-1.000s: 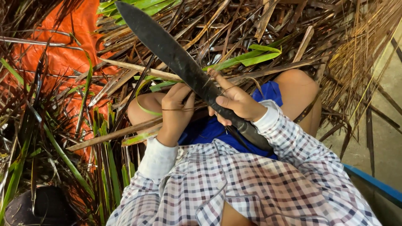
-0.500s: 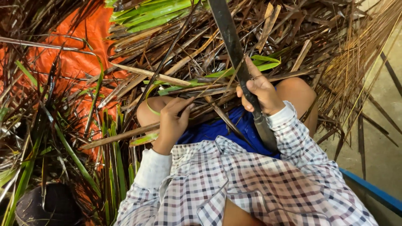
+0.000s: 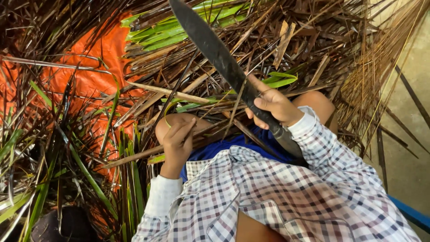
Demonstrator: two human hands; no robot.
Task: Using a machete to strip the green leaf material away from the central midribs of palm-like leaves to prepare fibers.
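The right hand (image 3: 273, 107) is clenched tight, knuckles up, forearm raised in a checked sleeve. The left hand (image 3: 178, 140) is held lower, fingers pinched together, wrist bent over the knee.

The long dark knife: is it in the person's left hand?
No, the right hand grips the long dark knife by its handle; the left hand pinches a thin leaf strip.

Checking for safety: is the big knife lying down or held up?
Held up. The right hand grips the knife by its handle, the dark blade slanting up and away over the dry leaves; it rests on nothing visible.
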